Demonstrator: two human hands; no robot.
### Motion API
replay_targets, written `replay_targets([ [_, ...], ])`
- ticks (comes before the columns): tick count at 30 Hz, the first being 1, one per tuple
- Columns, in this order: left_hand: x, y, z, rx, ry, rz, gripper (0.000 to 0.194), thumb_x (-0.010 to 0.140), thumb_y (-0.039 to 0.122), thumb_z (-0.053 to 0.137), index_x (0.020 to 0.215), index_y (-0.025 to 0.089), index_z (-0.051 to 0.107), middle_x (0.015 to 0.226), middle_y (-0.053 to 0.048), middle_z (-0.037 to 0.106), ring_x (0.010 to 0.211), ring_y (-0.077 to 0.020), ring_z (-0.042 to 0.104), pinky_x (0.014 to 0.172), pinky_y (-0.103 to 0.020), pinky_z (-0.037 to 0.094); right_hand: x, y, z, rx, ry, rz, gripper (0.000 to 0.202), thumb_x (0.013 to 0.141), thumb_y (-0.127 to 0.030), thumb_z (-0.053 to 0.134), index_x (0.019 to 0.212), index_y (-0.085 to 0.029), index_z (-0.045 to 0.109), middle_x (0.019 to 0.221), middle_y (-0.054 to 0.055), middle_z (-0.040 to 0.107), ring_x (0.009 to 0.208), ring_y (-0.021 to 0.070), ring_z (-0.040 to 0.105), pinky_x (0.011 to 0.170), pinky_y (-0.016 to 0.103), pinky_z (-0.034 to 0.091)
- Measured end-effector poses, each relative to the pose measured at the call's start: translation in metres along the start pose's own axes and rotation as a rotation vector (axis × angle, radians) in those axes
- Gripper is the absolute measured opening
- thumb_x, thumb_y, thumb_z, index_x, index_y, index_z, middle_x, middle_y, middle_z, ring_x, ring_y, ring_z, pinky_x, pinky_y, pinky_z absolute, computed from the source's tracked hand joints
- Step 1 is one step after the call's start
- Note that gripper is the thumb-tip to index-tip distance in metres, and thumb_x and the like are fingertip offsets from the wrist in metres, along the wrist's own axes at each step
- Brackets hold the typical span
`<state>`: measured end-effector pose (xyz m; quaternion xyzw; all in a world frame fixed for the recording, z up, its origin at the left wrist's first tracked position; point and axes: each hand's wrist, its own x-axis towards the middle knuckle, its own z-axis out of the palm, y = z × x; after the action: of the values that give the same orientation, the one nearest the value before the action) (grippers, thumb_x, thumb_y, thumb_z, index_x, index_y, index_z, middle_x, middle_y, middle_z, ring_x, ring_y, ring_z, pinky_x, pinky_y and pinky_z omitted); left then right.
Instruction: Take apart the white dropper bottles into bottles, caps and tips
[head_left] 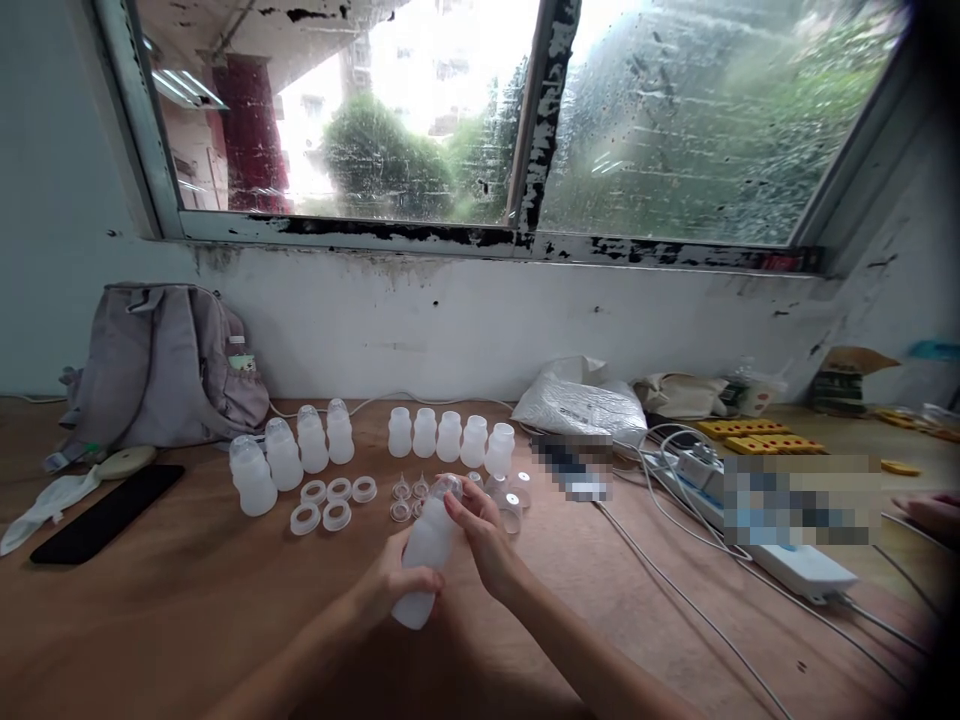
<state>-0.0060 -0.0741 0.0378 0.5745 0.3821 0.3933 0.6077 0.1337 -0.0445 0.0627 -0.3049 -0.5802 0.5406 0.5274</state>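
A frosted white bottle with a clear cap is held tilted over the table, its top leaning right. My left hand is wrapped round its lower body. The fingers of my right hand are closed on its clear cap. Beyond my hands, several open bottles stand in a row, and several capped bottles stand to the left. White rings and clear nipples lie between them. Clear caps sit just behind my right hand, partly hidden by it.
A backpack, a black flat case and a white cloth are at the left. To the right are a silvery bag, a power strip, cables and yellow pieces. Another person's hand shows at the right edge.
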Motion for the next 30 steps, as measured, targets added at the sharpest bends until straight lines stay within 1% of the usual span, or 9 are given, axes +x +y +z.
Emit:
replay_targets([
  [4,0.002,0.009,0.001,-0.195,-0.075,-0.093,0.029,0.056,0.023,0.059,0.080,0.014,0.044,0.054,0.000,0.055,0.039,-0.0132,0.051,0.035,-0.022,0.037,0.003,-0.011,0.000,0.110,0.036,0.044,0.034,0.074,-0.038,0.054,0.101,-0.018,0.053,0.084,0.004,0.059,0.079,0.0181,0.054,0.068,0.027,0.042],
  [10,-0.009,0.026,0.006,-0.361,-0.090,-0.153,0.029,0.058,0.026,0.056,0.082,0.013,0.047,0.054,0.000,0.056,0.040,-0.0130,0.053,0.036,-0.022,0.037,0.007,-0.016,0.004,0.218,0.027,0.081,0.035,0.074,-0.040,0.054,0.100,-0.017,0.053,0.083,0.005,0.061,0.078,0.0199,0.057,0.063,0.028,0.043],
  [15,-0.034,-0.009,0.002,-0.363,-0.224,-0.265,0.040,0.050,0.023,0.061,0.087,0.011,0.051,0.054,-0.002,0.057,0.042,-0.0119,0.052,0.037,-0.021,0.038,0.020,-0.020,-0.042,0.110,0.222,0.027,0.038,0.073,-0.049,0.049,0.097,-0.019,0.048,0.089,0.007,0.061,0.084,0.0207,0.057,0.064,0.030,0.044],
  [17,-0.040,-0.024,-0.008,-0.316,-0.149,-0.275,0.049,0.047,0.026,0.066,0.091,0.012,0.050,0.053,-0.002,0.057,0.040,-0.0122,0.051,0.036,-0.021,0.038,0.016,-0.023,-0.066,-0.127,0.214,-0.031,0.045,0.071,-0.045,0.053,0.108,-0.021,0.042,0.092,0.006,0.061,0.086,0.0203,0.057,0.068,0.031,0.043],
  [19,-0.041,-0.022,-0.021,-0.310,-0.009,-0.250,0.047,0.053,0.034,0.064,0.093,0.013,0.049,0.056,-0.001,0.057,0.040,-0.0121,0.052,0.038,-0.023,0.039,0.005,-0.023,-0.084,-0.438,0.136,-0.084,0.052,0.067,-0.040,0.059,0.113,-0.022,0.040,0.093,0.005,0.061,0.087,0.0206,0.057,0.071,0.032,0.042],
  [21,-0.038,-0.003,-0.034,-0.335,0.123,-0.204,0.041,0.061,0.039,0.059,0.094,0.015,0.049,0.062,0.000,0.056,0.046,-0.0115,0.054,0.043,-0.023,0.042,-0.007,-0.019,-0.097,-0.708,0.092,-0.113,0.043,0.069,-0.039,0.057,0.107,-0.022,0.046,0.094,0.005,0.060,0.087,0.0208,0.056,0.071,0.032,0.042],
  [23,-0.032,0.022,-0.042,-0.326,0.219,-0.139,0.034,0.072,0.038,0.050,0.099,0.018,0.049,0.074,-0.002,0.057,0.058,-0.0118,0.056,0.053,-0.024,0.045,-0.016,-0.014,-0.107,-0.896,0.139,-0.130,0.035,0.071,-0.040,0.053,0.100,-0.021,0.052,0.095,0.006,0.059,0.085,0.0208,0.055,0.070,0.033,0.042],
  [26,-0.019,0.045,-0.043,-0.246,0.275,-0.028,0.029,0.076,0.037,0.046,0.099,0.019,0.050,0.077,-0.002,0.057,0.062,-0.0129,0.055,0.058,-0.025,0.045,-0.021,-0.003,-0.126,-1.039,0.299,-0.140,0.038,0.069,-0.039,0.053,0.101,-0.018,0.053,0.093,0.009,0.058,0.081,0.0210,0.055,0.070,0.035,0.043],
  [30,-0.004,0.028,-0.027,-0.189,0.293,0.008,0.028,0.069,0.036,0.056,0.088,0.016,0.050,0.073,-0.001,0.056,0.058,-0.0124,0.055,0.055,-0.024,0.045,-0.018,0.010,-0.144,-1.038,0.349,-0.063,0.037,0.064,-0.034,0.054,0.096,-0.016,0.053,0.089,0.009,0.060,0.080,0.0218,0.057,0.071,0.036,0.044],
])
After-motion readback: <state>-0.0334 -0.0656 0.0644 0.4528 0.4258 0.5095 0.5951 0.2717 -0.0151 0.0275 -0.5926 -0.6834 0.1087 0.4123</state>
